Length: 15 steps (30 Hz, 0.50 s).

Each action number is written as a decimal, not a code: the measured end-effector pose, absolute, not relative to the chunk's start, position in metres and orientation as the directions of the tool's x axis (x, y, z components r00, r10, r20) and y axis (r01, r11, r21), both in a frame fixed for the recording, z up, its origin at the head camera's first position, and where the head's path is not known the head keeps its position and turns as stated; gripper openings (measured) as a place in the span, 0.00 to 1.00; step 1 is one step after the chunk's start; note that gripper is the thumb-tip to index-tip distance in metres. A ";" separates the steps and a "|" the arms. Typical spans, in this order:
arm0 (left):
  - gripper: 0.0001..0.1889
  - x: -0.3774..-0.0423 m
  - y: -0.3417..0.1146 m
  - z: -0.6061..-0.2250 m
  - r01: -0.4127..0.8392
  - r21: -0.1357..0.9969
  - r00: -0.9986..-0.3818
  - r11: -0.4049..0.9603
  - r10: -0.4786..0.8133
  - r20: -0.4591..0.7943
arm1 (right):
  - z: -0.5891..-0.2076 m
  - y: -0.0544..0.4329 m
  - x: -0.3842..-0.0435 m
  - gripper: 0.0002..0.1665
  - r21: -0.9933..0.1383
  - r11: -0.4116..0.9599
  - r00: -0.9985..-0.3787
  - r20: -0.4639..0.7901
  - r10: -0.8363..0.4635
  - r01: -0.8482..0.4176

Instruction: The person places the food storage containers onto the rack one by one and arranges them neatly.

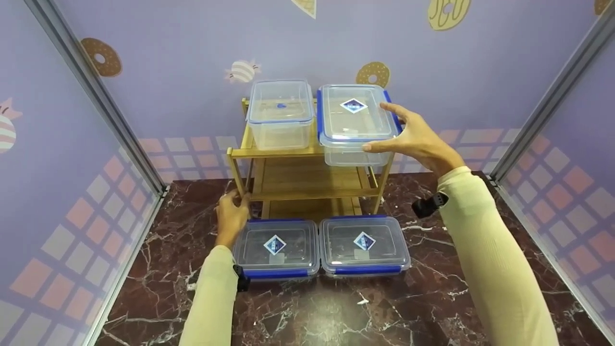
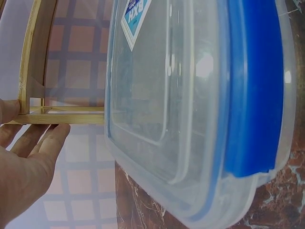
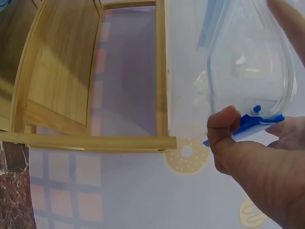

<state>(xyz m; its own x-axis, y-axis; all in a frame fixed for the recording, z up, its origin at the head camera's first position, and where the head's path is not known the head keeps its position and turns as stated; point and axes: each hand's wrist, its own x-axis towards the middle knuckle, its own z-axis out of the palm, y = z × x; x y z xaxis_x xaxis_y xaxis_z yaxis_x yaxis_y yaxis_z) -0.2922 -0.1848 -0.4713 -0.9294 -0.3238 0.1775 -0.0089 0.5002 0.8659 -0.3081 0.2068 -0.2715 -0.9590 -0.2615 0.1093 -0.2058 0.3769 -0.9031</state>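
My right hand (image 1: 423, 139) grips the right side of a clear lidded food container (image 1: 355, 122) with blue clips, thumb at the front and fingers over the lid. This container is at the right of the wooden shelf rack's (image 1: 314, 175) top, its base overlapping the front rail in the head view; whether it touches the rack I cannot tell. My left hand (image 1: 232, 214) holds the rack's front left post (image 2: 71, 118), thumb on one side and fingers on the other. To the left on the top shelf stands a second clear container (image 1: 281, 134).
Two flatter-looking clear containers, a left one (image 1: 298, 257) and a right one (image 1: 384, 250), lie side by side on the dark marbled floor (image 1: 326, 312) before the rack. Patterned walls (image 1: 192, 96) enclose the back and both sides.
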 end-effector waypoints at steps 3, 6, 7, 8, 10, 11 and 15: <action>0.14 -0.292 -0.185 -0.472 -0.016 0.862 -0.930 0.507 -0.324 0.174 | -0.276 0.204 -0.310 0.70 -0.912 0.353 -0.965 0.133 -0.228 -0.209; 0.14 -0.292 -0.186 -0.471 -0.015 0.858 -0.927 0.513 -0.330 0.181 | -0.280 0.201 -0.312 0.69 -0.915 0.336 -0.968 0.169 -0.188 -0.225; 0.14 -0.292 -0.186 -0.471 -0.012 0.858 -0.925 0.514 -0.332 0.185 | -0.281 0.201 -0.312 0.69 -0.915 0.330 -0.968 0.183 -0.174 -0.232; 0.14 -0.292 -0.186 -0.470 -0.012 0.856 -0.923 0.516 -0.335 0.189 | -0.282 0.201 -0.313 0.68 -0.914 0.329 -0.968 0.196 -0.159 -0.239; 0.14 -0.292 -0.185 -0.470 -0.009 0.857 -0.923 0.516 -0.335 0.192 | -0.284 0.200 -0.313 0.67 -0.912 0.327 -0.968 0.216 -0.131 -0.248; 0.14 -0.292 -0.185 -0.470 -0.008 0.858 -0.923 0.514 -0.333 0.191 | -0.284 0.200 -0.314 0.67 -0.913 0.323 -0.968 0.223 -0.119 -0.250; 0.15 -0.292 -0.184 -0.471 -0.019 0.860 -0.924 0.511 -0.338 0.181 | -0.288 0.198 -0.315 0.66 -0.916 0.307 -0.966 0.245 -0.080 -0.258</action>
<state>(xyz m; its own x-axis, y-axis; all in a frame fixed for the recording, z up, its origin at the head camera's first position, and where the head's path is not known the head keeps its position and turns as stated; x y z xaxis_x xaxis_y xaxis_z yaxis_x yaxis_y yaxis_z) -0.2924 -0.1838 -0.4705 -0.9236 -0.3381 0.1808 -0.0186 0.5105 0.8597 -0.3149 0.1984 -0.2877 -0.9662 -0.0796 0.2452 -0.2578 0.3067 -0.9162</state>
